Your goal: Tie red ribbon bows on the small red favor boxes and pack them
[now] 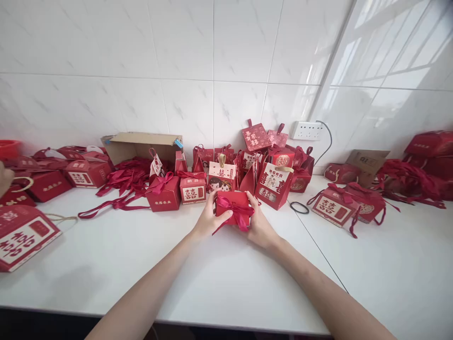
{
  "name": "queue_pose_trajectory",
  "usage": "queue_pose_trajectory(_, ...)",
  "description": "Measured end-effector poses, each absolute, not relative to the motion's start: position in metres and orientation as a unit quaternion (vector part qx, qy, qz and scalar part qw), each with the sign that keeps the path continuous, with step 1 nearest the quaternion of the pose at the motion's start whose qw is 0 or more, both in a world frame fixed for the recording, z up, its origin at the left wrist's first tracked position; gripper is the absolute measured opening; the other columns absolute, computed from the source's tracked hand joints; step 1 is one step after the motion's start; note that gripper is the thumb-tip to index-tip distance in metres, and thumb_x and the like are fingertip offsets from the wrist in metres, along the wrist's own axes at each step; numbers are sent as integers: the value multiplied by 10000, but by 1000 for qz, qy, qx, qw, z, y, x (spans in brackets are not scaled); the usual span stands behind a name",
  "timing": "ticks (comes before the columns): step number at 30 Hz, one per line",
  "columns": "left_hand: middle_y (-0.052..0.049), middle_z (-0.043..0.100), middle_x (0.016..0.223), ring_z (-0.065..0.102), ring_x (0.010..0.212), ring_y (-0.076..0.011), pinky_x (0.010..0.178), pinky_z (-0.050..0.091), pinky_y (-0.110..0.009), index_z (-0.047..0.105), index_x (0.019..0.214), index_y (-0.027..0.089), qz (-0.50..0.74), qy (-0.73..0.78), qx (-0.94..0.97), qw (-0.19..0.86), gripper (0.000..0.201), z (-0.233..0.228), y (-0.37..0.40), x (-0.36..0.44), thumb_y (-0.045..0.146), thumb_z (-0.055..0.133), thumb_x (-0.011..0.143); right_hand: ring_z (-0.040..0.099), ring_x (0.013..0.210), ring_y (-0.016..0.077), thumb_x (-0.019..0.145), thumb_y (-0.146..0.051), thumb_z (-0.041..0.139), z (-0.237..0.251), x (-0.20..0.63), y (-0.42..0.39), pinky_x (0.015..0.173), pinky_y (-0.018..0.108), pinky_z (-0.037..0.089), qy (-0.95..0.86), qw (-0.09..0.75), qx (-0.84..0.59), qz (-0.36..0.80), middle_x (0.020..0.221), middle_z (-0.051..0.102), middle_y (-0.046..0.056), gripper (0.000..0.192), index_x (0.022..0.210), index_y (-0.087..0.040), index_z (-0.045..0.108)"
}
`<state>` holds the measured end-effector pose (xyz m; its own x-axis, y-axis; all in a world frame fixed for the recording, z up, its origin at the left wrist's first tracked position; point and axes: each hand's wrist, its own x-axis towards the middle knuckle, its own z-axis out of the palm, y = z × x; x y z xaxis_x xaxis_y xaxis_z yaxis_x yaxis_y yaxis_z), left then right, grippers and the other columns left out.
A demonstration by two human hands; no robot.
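Your left hand (pixel 207 219) and right hand (pixel 260 224) clasp a small red gift box (pixel 233 203) from both sides on the white counter (pixel 212 274), fingers on its ribbon bow (pixel 238 215); steady the box, keeping the loops even.

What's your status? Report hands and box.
Left hand, right hand both gripping small red ribboned cardboard box. Box on white counter. Nothing blocking.

A red box (pixel 235 202) with a pink-red ribbon (pixel 236 215) (white counter (pixel 212 269), white tiled wall (pixel 177 56)).
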<state>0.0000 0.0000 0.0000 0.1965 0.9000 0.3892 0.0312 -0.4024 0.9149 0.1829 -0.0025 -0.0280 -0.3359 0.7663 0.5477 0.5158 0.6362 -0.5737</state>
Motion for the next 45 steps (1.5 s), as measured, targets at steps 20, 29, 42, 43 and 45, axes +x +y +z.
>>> queue_pose_trajectory(20, -80, 488, 1266, 485, 1183, -230, 1040, 335, -390, 336, 1231, 231, 532, 390, 641, 393, 637, 5, -4, 4, 317, 678, 701, 485, 659, 174, 864, -320, 543, 11, 176, -24, 603, 302, 406, -865, 420, -169, -216, 718, 554, 44, 150, 905, -175, 555)
queue_pose_trajectory(29, -61, 549, 1110, 537, 1098, -229, 971, 394, -375, 340, 1148, 230, 529, 394, 625, 417, 609, 13, -7, 7, 339, 687, 660, 442, 683, 155, 909, -72, 416, -8, 152, -27, 665, 307, 318, -854, 369, -224, -290, 786, 594, 49, 222, 854, -152, 616)
queue_pose_trajectory(42, -13, 594, 908, 622, 894, -203, 868, 460, -376, 315, 1062, 222, 521, 461, 581, 424, 629, 21, -9, 6, 345, 733, 609, 458, 654, 146, 923, -105, 416, -7, 145, -36, 668, 319, 290, -846, 367, -268, -281, 766, 607, 29, 204, 882, -163, 607)
queue_pose_trajectory(43, -11, 594, 904, 623, 890, -202, 865, 461, -376, 315, 1057, 223, 520, 463, 578, 425, 627, 22, -9, 6, 340, 735, 606, 455, 654, 145, 921, -103, 418, -7, 145, -36, 674, 319, 293, -844, 370, -265, -282, 765, 605, 29, 211, 854, -166, 609)
queue_pose_trajectory(45, -1, 593, 893, 627, 871, -195, 846, 471, -370, 314, 1049, 231, 522, 458, 577, 429, 607, 23, -9, 6, 333, 728, 617, 464, 678, 144, 922, -107, 413, -8, 144, -37, 695, 320, 301, -844, 374, -263, -279, 786, 604, 35, 225, 828, -168, 608)
